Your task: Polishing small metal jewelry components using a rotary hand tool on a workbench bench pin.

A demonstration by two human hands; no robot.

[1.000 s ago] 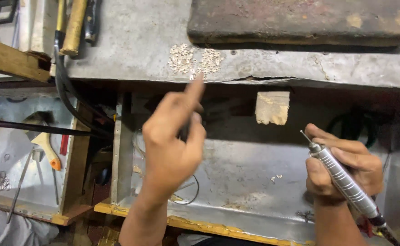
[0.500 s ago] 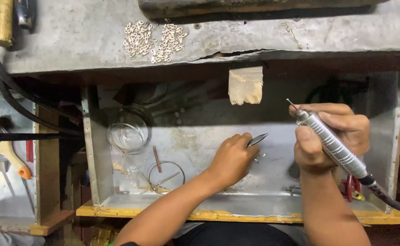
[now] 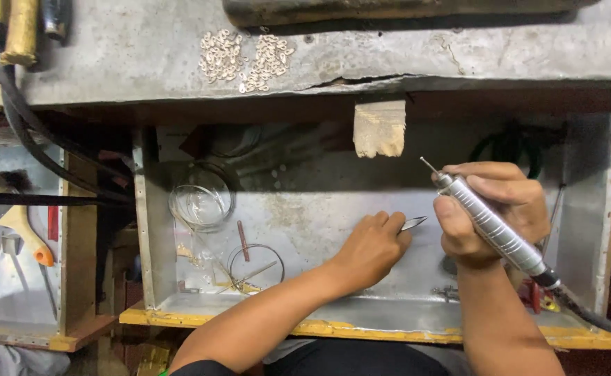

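Observation:
My right hand [image 3: 490, 209] grips a silver rotary handpiece [image 3: 490, 226], its thin bit pointing up and to the left and its cable running off to the lower right. My left hand [image 3: 371, 247] is down inside the metal drawer tray [image 3: 305, 310], pinching metal tweezers [image 3: 412, 223] whose tips point right toward the right hand. Two heaps of small silver rings [image 3: 246, 59] lie on the grey bench top [image 3: 389, 49] above. A wooden bench pin [image 3: 379, 129] sticks out under the bench edge.
A clear round dish [image 3: 201, 198], wire rings [image 3: 255, 264] and scraps lie at the tray's left. A black hose [image 3: 27, 136] curves down the left side. Hammer handles [image 3: 21, 31] rest top left; hand tools [image 3: 24, 226] sit in a left compartment.
My left hand came down from the bench edge into the tray and now holds tweezers. The view shifted, bringing the ring heaps lower. The right hand kept the handpiece.

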